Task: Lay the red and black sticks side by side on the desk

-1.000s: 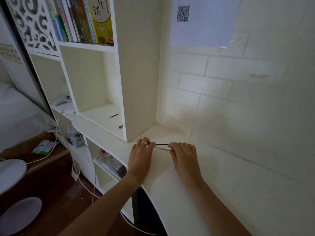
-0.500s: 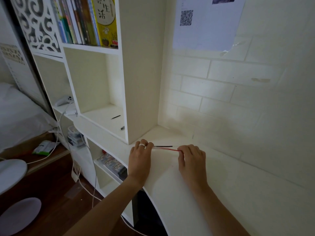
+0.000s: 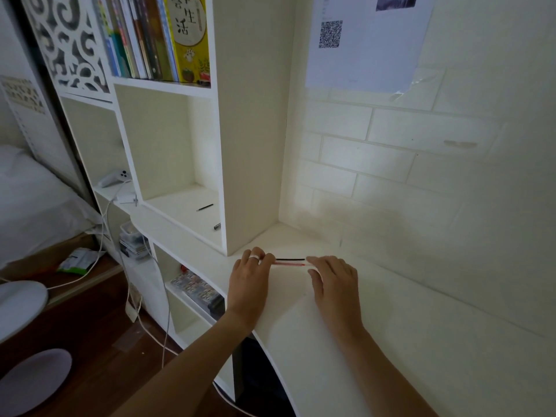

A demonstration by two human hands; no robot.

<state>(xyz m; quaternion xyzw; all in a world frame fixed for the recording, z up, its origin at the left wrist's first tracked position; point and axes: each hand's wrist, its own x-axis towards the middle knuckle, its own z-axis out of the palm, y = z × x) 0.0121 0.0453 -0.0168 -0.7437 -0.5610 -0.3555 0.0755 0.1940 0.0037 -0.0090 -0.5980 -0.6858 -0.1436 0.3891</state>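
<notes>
Compared with a second ago, the two hands stand farther apart along the desk (image 3: 391,341), so more of the black wire (image 3: 290,259) and the red wire (image 3: 290,264) lying side by side between them now shows. The left hand (image 3: 248,284) seems to pinch the wires' left ends with curled fingertips, and the right hand (image 3: 334,285) holds their right ends, though the grip there is hidden under its fingers. My judgement: the pair is being drawn out straight and level.
</notes>
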